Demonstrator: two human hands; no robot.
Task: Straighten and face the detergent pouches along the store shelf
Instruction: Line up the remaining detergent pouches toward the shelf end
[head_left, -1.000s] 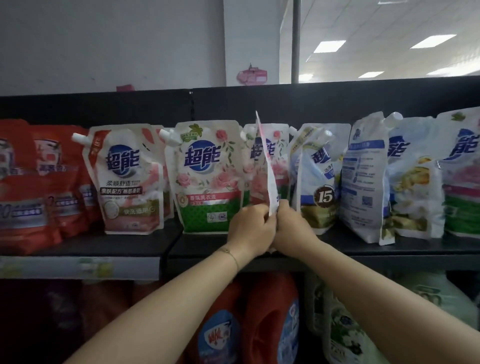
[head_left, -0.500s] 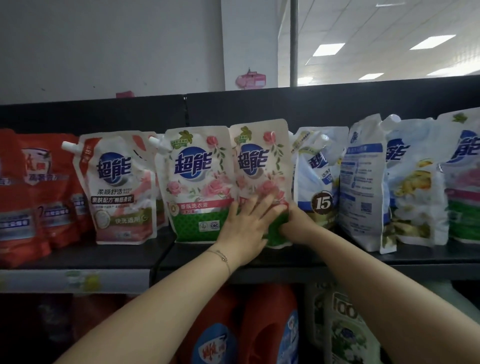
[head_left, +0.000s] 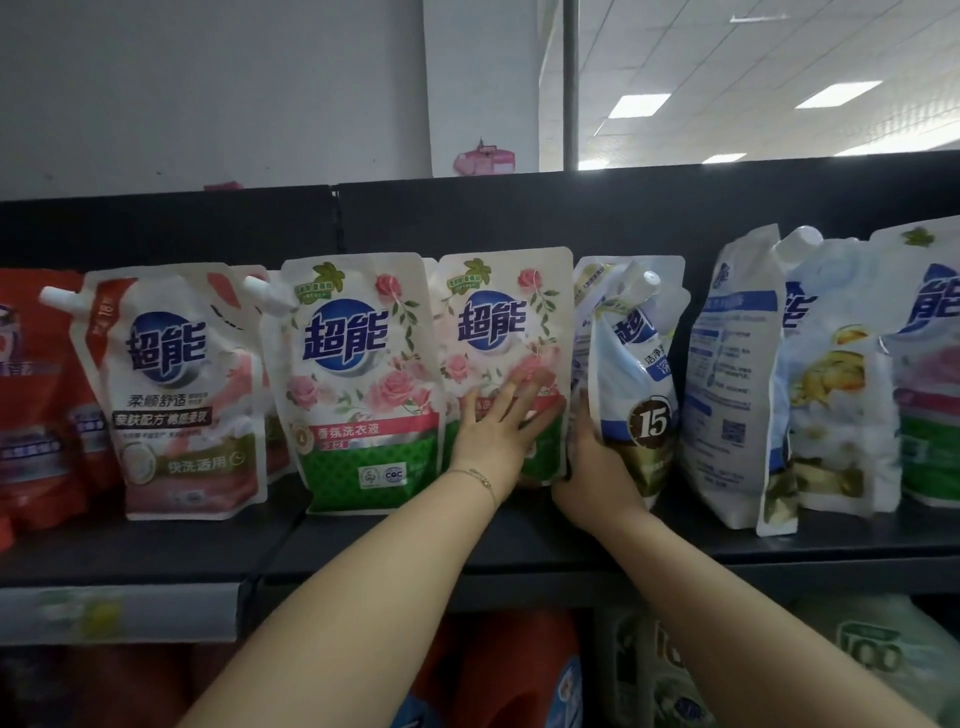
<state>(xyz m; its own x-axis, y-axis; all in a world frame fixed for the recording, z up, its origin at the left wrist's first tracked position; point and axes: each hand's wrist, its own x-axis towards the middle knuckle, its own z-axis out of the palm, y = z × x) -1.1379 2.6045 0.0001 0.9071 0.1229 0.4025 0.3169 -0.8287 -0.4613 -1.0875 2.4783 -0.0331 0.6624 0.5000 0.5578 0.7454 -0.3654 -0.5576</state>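
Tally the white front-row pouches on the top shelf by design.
Rose-and-green pouches: 3
Pink pouch: 1
Blue 15 pouch: 1
Back-facing pouch: 1
Yellow-flower pouch: 1
Total: 7

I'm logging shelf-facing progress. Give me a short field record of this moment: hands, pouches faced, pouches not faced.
left hand: flat, fingers spread, on the second rose pouch
right hand: holds the pouch marked 15 at its lower left, fingers behind it
faced: first rose pouch, pink pouch, second rose pouch
not faced: pouch marked 15 is angled; back-label pouch shows its back
shelf: black
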